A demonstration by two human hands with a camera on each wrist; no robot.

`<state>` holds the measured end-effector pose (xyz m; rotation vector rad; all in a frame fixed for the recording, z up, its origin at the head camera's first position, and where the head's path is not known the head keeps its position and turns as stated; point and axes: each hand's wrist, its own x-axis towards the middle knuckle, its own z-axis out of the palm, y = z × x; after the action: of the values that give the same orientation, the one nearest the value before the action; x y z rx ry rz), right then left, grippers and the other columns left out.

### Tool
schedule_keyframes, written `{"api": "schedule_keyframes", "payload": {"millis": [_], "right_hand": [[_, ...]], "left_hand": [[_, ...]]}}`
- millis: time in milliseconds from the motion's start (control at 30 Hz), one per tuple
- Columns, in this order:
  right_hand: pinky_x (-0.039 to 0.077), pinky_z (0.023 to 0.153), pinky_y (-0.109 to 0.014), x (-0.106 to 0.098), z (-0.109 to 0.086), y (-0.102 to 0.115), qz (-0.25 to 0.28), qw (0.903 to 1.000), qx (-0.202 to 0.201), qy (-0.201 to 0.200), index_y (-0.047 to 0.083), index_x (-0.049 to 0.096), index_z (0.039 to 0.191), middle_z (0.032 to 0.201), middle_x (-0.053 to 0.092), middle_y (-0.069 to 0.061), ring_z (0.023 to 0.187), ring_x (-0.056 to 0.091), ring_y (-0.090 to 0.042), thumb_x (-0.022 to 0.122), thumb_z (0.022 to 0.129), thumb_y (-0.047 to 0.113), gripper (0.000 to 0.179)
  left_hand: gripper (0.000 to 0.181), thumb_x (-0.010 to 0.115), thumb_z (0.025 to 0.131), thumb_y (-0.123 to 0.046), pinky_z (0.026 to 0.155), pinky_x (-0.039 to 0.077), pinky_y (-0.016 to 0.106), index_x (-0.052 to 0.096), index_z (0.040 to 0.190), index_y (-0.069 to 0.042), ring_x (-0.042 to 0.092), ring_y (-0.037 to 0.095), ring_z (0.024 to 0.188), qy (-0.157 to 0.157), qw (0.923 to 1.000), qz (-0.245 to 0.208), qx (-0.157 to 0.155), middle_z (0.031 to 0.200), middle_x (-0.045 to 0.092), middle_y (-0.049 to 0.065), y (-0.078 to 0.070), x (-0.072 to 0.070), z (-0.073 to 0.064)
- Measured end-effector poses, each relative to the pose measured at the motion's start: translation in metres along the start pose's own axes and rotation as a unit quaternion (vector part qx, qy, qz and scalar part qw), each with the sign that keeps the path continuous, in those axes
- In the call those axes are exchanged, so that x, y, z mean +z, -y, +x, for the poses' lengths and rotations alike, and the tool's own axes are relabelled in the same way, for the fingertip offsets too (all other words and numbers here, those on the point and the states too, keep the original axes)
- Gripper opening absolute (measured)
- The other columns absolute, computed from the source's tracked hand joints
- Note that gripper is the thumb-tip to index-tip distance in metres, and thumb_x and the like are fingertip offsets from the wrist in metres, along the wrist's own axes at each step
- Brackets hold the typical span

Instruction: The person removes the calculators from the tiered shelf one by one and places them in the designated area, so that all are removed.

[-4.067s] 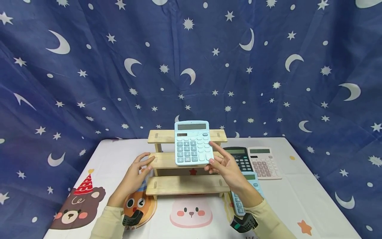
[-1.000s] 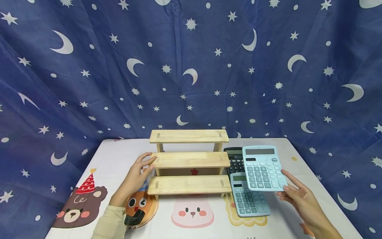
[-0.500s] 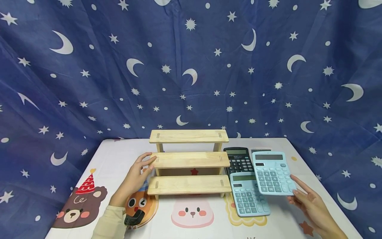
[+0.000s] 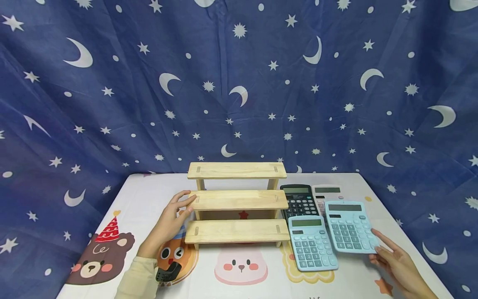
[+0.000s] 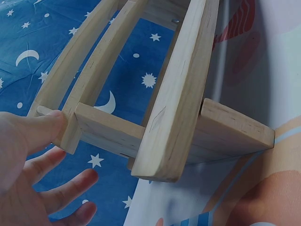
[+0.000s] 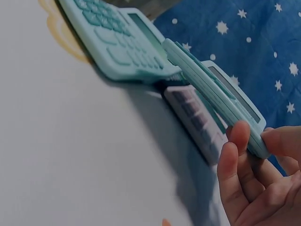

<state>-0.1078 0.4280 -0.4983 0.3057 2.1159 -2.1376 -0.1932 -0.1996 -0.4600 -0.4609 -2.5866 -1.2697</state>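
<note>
My right hand (image 4: pixel 394 259) pinches a light blue calculator (image 4: pixel 351 227) by its lower right corner, thumb on the face side. The right wrist view shows that calculator (image 6: pixel 214 89) edge-on and tilted, over a pale pink calculator (image 6: pixel 195 120). To its left lies a second light blue calculator (image 4: pixel 313 245), which overlaps the bottom of a black calculator (image 4: pixel 298 200). My left hand (image 4: pixel 169 218) holds the left end of the middle board of a three-tier wooden shelf (image 4: pixel 239 200) between thumb and index finger; in the left wrist view its other fingers (image 5: pixel 70 190) are spread.
The white tablecloth (image 4: pixel 358 274) has printed cartoon animals, with a bear (image 4: pixel 101 259) at the left. Behind the table hangs a dark blue curtain (image 4: pixel 261 137) with moons and stars. The shelf stands left of the calculators.
My right hand has carried the light blue calculator from in front of the shelf to the right, then lower and nearer, uncovering part of the pink one. The left hand stays on the shelf.
</note>
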Motion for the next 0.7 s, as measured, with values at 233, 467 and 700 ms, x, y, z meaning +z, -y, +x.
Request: {"api": "schedule_keyframes", "payload": {"millis": [233, 467, 700], "right_hand": [[0.061, 0.073, -0.026, -0.009, 0.000, -0.010, -0.014, 0.9998, 0.011, 0.000, 0.055, 0.059, 0.114, 0.091, 0.070, 0.001, 0.079, 0.071, -0.011, 0.055, 0.105, 0.014, 0.042], [0.061, 0.075, -0.027, -0.012, 0.000, -0.013, -0.077, 0.9935, 0.080, -0.023, 0.060, 0.053, 0.108, 0.090, 0.069, -0.003, 0.079, 0.072, -0.012, 0.053, 0.105, 0.017, 0.043], [0.061, 0.080, -0.028, -0.017, 0.003, -0.011, -0.094, 0.9849, 0.145, -0.006, 0.052, 0.024, 0.148, 0.090, 0.070, 0.000, 0.083, 0.073, -0.012, 0.045, 0.107, 0.018, 0.057]], "left_hand": [[0.041, 0.059, 0.102, -0.012, 0.099, 0.047, 0.068, 0.057, 0.140, 0.002, 0.044, 0.053, 0.138, 0.002, 1.0000, 0.001, -0.006, 0.155, 0.041, 0.024, -0.001, -0.001, 0.000], [0.041, 0.057, 0.103, -0.013, 0.101, 0.046, 0.068, 0.056, 0.142, 0.000, 0.042, 0.053, 0.140, 0.009, 0.9999, 0.005, -0.012, 0.156, 0.040, 0.023, -0.003, -0.001, -0.001], [0.041, 0.057, 0.103, -0.014, 0.101, 0.046, 0.069, 0.056, 0.142, 0.000, 0.041, 0.053, 0.140, 0.008, 0.9999, 0.005, -0.010, 0.156, 0.039, 0.023, -0.003, -0.001, -0.001]]}}
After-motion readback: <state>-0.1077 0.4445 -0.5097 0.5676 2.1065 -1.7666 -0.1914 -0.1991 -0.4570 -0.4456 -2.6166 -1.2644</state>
